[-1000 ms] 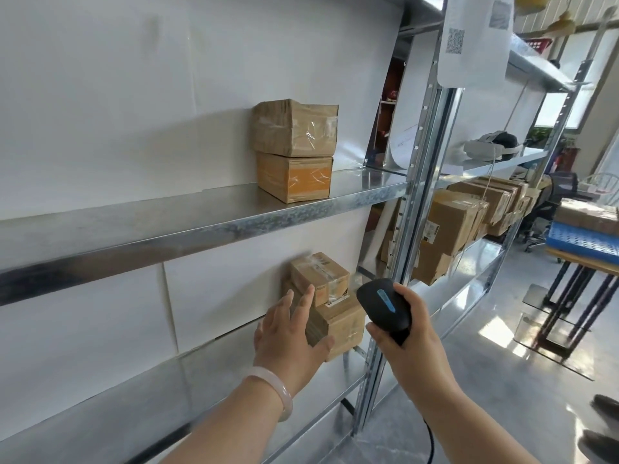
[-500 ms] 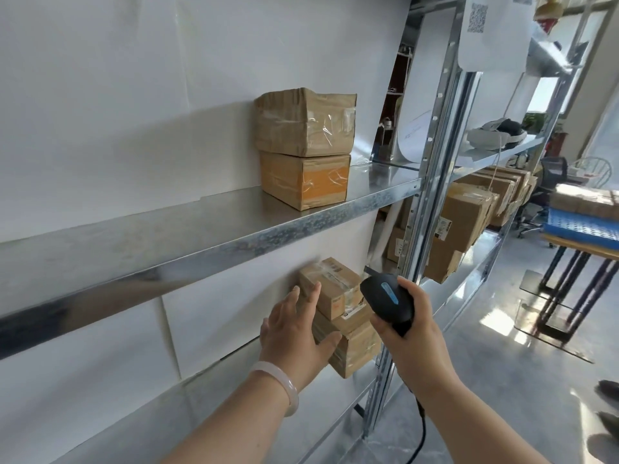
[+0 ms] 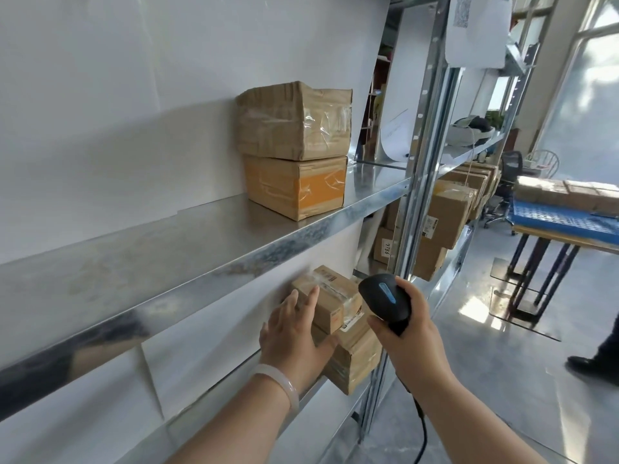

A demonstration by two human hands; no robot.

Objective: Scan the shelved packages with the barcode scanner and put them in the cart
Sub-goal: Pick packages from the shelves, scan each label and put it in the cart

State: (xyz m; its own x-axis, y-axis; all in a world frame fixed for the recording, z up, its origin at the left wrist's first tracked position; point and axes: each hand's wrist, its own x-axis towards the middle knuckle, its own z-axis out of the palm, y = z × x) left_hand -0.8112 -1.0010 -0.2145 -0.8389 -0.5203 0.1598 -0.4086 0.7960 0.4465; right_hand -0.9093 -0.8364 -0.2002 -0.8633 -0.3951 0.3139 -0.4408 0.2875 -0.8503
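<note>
Holds the barcode scanner [image 3: 385, 298] in the right grip [image 3: 412, 333], fingers curled round the handle, black head with its blue strip pointing up and left, just right of the left grip's fingertips. Trails a black cable [image 3: 422, 426] down beneath the right wrist.

Lays the left grip [image 3: 294, 333] flat, fingers straight and not clenched, against the near side of the small package [image 3: 330, 298]. Spreads the thumb toward the larger package [image 3: 358, 360] underneath. Wears a pale bangle [image 3: 278, 386] on that wrist.

Stacked directly ahead of both grips on the lower shelf [image 3: 201, 410]: small package on top, larger one below, both between the left grip and the scanner and beside the metal upright [image 3: 415, 195].

Above the left grip, on the upper shelf [image 3: 167, 262]: a crumpled brown package [image 3: 294, 122] sitting on an orange-taped package [image 3: 294, 189].

Well off to the right of the right grip: a blue perforated deck [image 3: 566, 216] carrying brown boxes.
</note>
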